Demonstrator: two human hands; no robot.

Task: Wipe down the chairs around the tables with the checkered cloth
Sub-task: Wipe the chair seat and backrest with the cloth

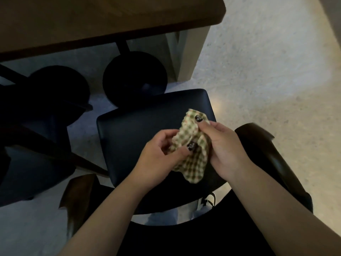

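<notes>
A cream and green checkered cloth hangs bunched between both hands above the dark padded seat of a chair. My left hand pinches the cloth's lower left part with thumb and fingers. My right hand grips its upper right part, one finger curled over the top fold. The chair's curved dark wooden backrest wraps round the near side.
A wooden table spans the top, with two round black pedestal bases under it. A second dark chair stands at the left. A pale wall corner rises by the table. Light speckled floor lies to the right.
</notes>
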